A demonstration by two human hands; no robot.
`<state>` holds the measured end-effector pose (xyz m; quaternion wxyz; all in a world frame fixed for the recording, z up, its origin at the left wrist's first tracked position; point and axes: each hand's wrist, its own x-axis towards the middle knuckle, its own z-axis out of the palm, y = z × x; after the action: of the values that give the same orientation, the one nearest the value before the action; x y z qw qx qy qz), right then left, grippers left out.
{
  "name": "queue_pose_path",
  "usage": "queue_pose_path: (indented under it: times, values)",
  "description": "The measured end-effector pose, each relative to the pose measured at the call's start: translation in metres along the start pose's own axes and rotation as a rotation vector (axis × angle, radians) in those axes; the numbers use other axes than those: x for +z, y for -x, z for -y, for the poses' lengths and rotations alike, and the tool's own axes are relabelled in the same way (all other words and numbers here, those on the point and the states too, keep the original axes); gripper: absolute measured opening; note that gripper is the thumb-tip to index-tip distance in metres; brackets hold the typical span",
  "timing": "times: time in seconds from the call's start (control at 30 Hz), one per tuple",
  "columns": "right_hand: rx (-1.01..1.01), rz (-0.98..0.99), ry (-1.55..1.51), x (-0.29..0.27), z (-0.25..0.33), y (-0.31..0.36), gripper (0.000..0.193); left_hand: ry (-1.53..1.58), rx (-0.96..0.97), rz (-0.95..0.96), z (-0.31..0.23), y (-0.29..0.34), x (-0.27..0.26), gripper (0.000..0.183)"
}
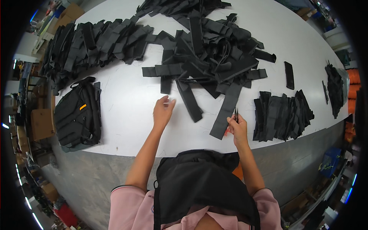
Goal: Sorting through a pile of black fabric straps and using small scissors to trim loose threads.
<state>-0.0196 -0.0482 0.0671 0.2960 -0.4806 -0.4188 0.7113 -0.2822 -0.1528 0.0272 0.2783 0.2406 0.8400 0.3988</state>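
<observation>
A: Where's the long, flat black fabric strip?

B: Slanting out from the tangled heap of black strips, its near end just beside the right hand.

A: And the hands?

B: The right one grips what look like small, dark pointed snips; the left hand is loosely spread, apparently holding nothing, over the white tabletop.

A: Handling advice?

B: I'd steady the strip flat with the left, keeping the snips' points clear of the cloth whenever it's pulled free.

Head-worn fisheye, facing down, above white table
</observation>
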Motion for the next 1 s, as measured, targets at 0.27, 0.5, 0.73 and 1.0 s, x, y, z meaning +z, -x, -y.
queue_pose_path:
  times: [0.27,0.5,0.73,1.0]
  values:
    - [0.181,0.031,0.020,-0.001,-0.031,0.019,0.015,0.498,-0.510,0.450,-0.040,-0.052,0.050,0.023]
    - [0.279,0.057,0.046,0.009,-0.013,0.017,0.015,0.652,-0.316,0.400,0.014,0.057,-0.053,0.025]
    - [-0.072,0.048,0.699,0.034,-0.044,0.017,0.016,1.283,-0.559,-0.059,0.082,0.134,-0.050,0.017]
    - [-0.466,0.455,0.770,0.118,-0.022,0.002,0.007,0.172,-0.593,0.217,0.054,0.134,-0.090,0.019]
